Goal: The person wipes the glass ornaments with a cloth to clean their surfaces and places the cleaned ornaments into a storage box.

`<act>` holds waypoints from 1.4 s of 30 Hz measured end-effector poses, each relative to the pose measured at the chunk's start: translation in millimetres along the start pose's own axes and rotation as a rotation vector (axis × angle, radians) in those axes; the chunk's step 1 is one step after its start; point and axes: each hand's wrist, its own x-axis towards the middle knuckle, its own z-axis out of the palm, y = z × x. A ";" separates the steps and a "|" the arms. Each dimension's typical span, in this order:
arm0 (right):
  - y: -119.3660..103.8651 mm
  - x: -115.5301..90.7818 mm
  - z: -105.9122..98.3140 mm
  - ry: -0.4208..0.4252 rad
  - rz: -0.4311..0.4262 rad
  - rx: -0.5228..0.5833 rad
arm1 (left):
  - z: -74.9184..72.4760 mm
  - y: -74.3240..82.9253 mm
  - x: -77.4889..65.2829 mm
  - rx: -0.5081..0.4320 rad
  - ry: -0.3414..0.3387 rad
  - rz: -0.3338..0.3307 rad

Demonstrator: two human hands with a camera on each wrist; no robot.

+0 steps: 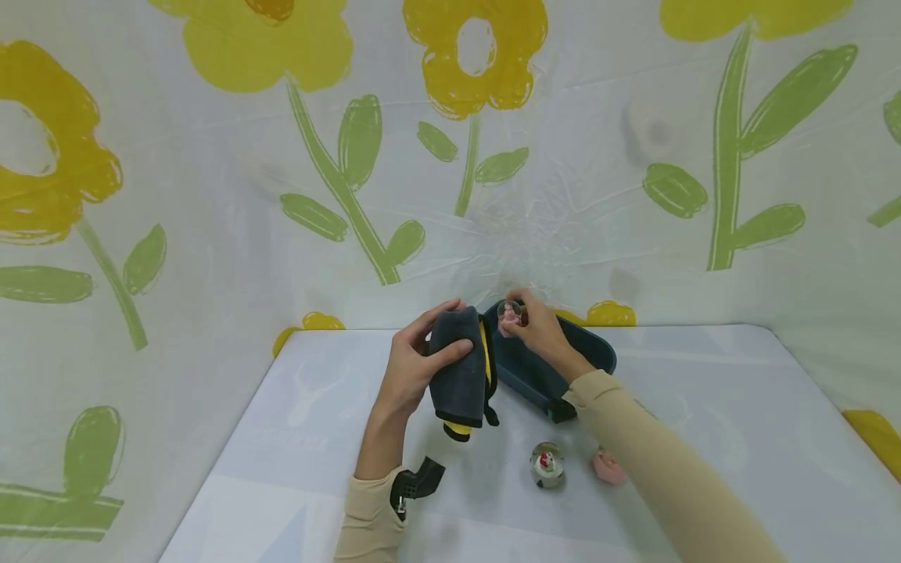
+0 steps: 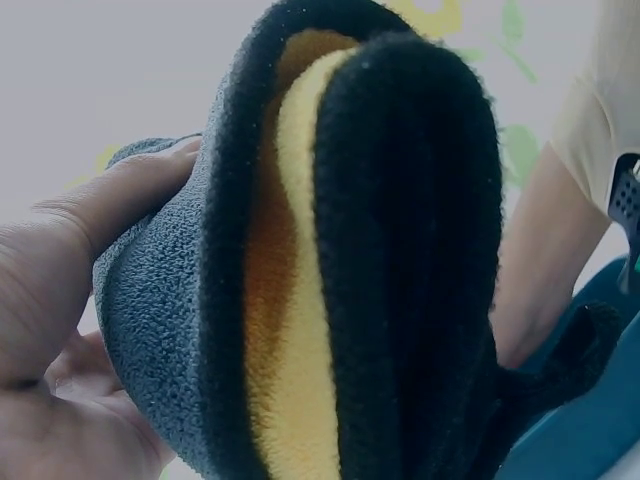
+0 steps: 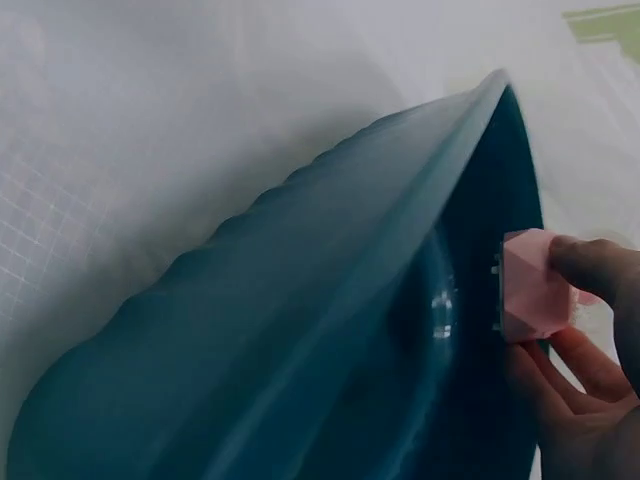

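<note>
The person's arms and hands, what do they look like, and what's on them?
The left hand and right hand are bare, without gloves. The left sleeve and right sleeve are long and beige. A black gadget sits near the left sleeve's end; a dark gadget with little holes is on the right.

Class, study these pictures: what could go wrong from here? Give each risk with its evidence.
1. The pink-based globe might slip and strike the blue basin, since the right hand pinches it close by.
2. The right sleeve partly hides a pink object in the head view, so the arm might bump it.
</note>
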 end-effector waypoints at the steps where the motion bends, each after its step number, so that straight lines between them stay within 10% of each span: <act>1: 0.9 0.3 1.1 -0.004 0.003 -0.001 | -0.1 -0.4 -0.1 -0.001 -0.001 -0.002; 25: 1.6 2.3 7.7 -0.162 0.148 -0.112 | 1.5 1.0 -2.0 -0.005 0.010 0.017; 42: 3.7 5.4 16.9 -0.153 0.026 -0.174 | -1.1 0.9 -0.9 0.001 0.005 0.011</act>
